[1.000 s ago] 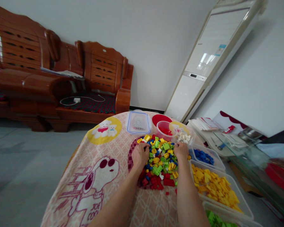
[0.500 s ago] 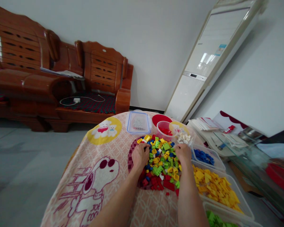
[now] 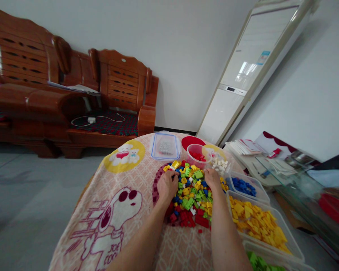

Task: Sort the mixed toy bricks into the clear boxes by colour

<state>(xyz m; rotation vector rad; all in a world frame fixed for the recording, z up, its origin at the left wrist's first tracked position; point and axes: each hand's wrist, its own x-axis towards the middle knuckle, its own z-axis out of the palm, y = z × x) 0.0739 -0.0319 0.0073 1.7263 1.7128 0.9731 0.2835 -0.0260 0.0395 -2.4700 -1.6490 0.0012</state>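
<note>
A heap of mixed toy building bricks [image 3: 190, 192] in green, yellow, blue, red and white lies on a round dark-red patterned patch of the tablecloth. At the heap's left edge is my left hand [image 3: 167, 186], its fingers curled together; whatever they hold cannot be made out. My right hand [image 3: 213, 178] reaches to the far right side of the heap with bent, closed fingertips among the bricks. What is between those fingertips is hidden. Just beyond it stand a clear round tub of red bricks [image 3: 197, 155] and a group of white bricks [image 3: 219, 164].
Along the right side are clear boxes with blue bricks [image 3: 243, 187], yellow bricks [image 3: 257, 224] and green bricks [image 3: 261, 262]. A blue-rimmed clear lidded box [image 3: 165, 146] and a red disc [image 3: 192, 140] lie at the back. A glass-topped table [image 3: 299, 192] stands right.
My right hand has shifted left and slightly farther over the heap, uncovering yellow bricks at the heap's right edge. My left hand stays in place.
</note>
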